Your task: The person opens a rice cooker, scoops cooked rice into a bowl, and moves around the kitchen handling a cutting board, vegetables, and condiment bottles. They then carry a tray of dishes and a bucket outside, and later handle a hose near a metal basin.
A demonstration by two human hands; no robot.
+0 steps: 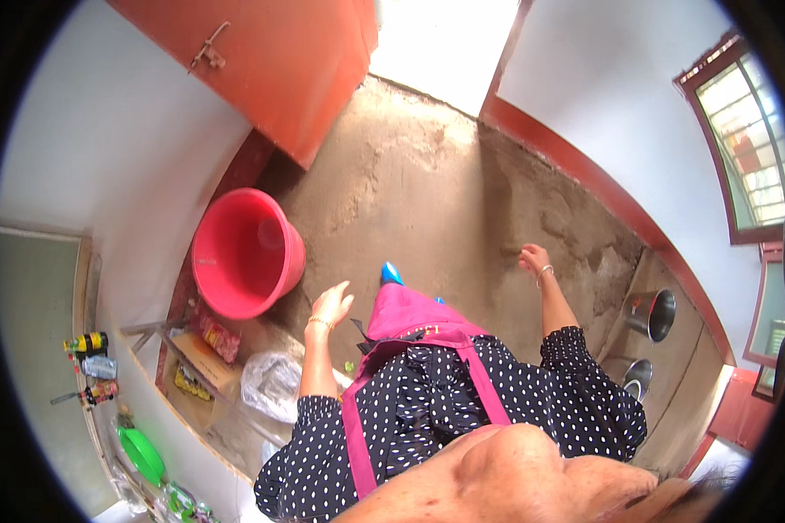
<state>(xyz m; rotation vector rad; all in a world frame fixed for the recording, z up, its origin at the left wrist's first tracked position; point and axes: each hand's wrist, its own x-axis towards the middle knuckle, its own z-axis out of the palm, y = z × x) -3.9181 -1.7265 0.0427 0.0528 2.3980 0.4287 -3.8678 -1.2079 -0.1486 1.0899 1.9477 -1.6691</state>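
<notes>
My left hand (332, 304) hangs in the air over the floor with its fingers apart and nothing in it; a bracelet circles the wrist. Close by it stands a large red plastic tub (292, 261), its mouth facing me. On the other side, my right hand (535, 259) is held away from my body, empty, fingers loosely bent, a bangle on the wrist. Between the two hands are my magenta apron (418, 314) and the tip of a blue shoe or shoe cover (390, 272).
A red door (288, 59) stands open beside a bright doorway. Two metal pots (641, 314) are on the floor by the right wall. At left are a cardboard box (203, 359), a clear plastic bag (271, 386), and a shelf holding bottles (98, 367) and a green basin (140, 454).
</notes>
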